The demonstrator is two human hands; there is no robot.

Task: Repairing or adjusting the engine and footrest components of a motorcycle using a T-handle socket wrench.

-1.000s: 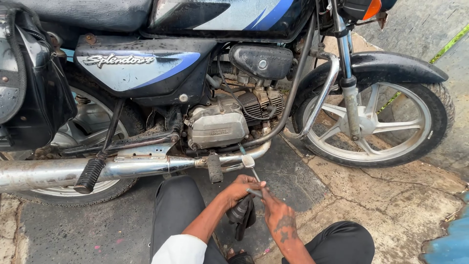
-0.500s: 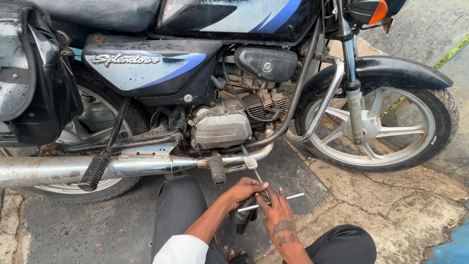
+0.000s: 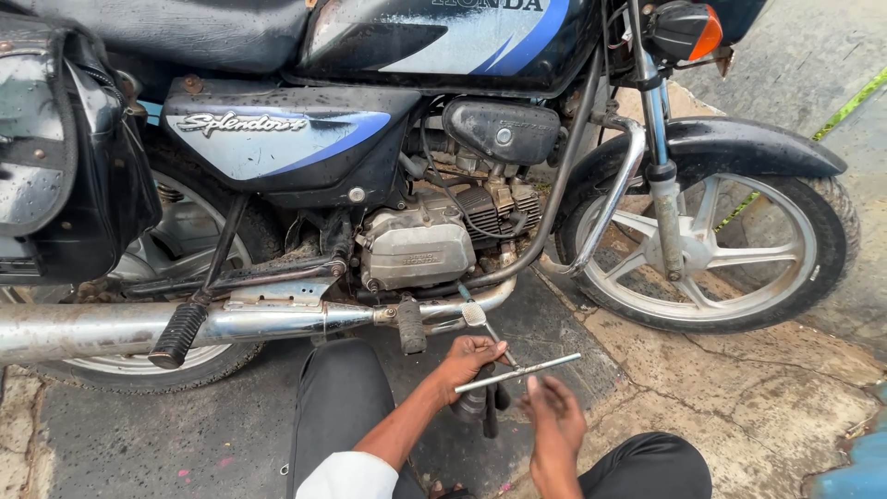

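- My left hand (image 3: 471, 359) is curled around the near end of a thin metal rod (image 3: 517, 372), which runs level from my fist toward the right, low in front of the motorcycle (image 3: 416, 157).
- My right hand (image 3: 554, 420) is loosely spread just below the rod's free end; it is blurred, so I cannot tell whether my fingers touch the rod.
- A dark tool part (image 3: 490, 407) hangs below my left fist; I cannot make out what it is.
- The rod sits just in front of the footpeg (image 3: 409, 325) and the chrome exhaust pipe (image 3: 139, 325), near the engine (image 3: 416, 248).
- The rear wheel is mostly hidden behind the exhaust and the side bag (image 3: 55, 157).
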